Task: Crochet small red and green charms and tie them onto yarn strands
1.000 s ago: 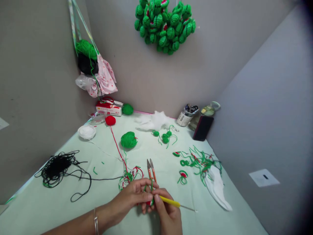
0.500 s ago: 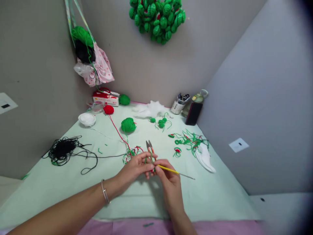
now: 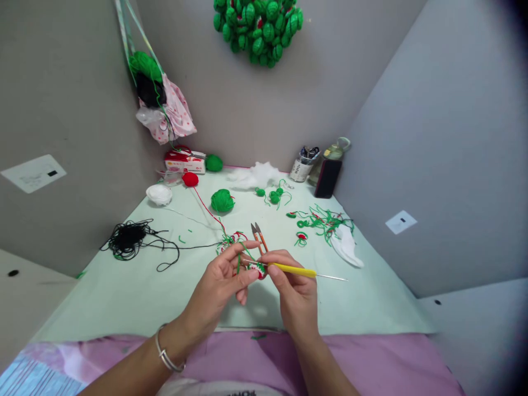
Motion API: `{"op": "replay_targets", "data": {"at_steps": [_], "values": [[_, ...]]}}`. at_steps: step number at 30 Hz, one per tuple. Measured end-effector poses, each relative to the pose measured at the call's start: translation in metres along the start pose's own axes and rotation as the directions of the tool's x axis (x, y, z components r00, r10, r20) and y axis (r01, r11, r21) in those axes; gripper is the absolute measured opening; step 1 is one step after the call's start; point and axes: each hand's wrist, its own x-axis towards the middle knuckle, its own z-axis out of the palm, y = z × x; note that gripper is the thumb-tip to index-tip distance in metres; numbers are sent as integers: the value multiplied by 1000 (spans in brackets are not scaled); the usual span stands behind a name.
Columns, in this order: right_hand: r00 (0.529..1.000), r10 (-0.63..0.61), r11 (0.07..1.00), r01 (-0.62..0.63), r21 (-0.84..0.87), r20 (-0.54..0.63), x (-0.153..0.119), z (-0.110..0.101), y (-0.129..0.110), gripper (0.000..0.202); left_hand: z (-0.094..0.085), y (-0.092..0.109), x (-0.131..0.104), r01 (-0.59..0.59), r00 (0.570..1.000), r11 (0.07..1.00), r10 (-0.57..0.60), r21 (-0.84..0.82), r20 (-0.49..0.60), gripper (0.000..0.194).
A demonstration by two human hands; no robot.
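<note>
The crochet hook has a smooth, yellow, plastic-looking handle and a thin, shiny metal shaft. The crocheted piece is yarn with a bumpy, stitched surface. The snips have metal blades; the bracelet is polished metal. The tablecloth is matt, smooth cloth, the stuffing fluffy white fibre, the dotted bag creased cloth.
</note>
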Motion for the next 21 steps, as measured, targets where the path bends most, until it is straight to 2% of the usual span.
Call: {"op": "replay_targets", "data": {"at_steps": [4,6,8,10,12,14,17,19,21], "values": [[1000,12,1000,-12,24,-14,2,-1,-4,16,3,4,5,3,1000,1000,-3,-2,-7,57],[1000,-29,998,29,-60,-7,2,-1,-3,18,5,3,7,-3,1000,1000,3,-4,-30,56],[990,-141,958,140,-249,15,-1,0,1,25,6,1,8,-11,998,1000,10,-24,-63,55],[956,-288,861,282,-423,50,-3,1,5,32,7,0,10,23,998,995,-29,-95,-64,55],[924,-377,798,361,-483,67,-4,1,6,36,5,-1,11,108,993,972,-113,-208,-14,51],[936,-353,846,323,-424,9,-2,0,4,33,3,1,12,185,982,936,-184,-301,34,46],[977,-184,972,166,-164,-105,4,-2,-4,24,0,3,12,168,984,925,-178,-341,2,42],[992,-87,996,87,-11,-92,7,-1,-7,21,0,2,11,114,991,946,-129,-304,-29,44],[998,-46,999,46,11,-35,8,1,-6,20,2,1,9,70,996,967,-81,-244,-36,46]]}}
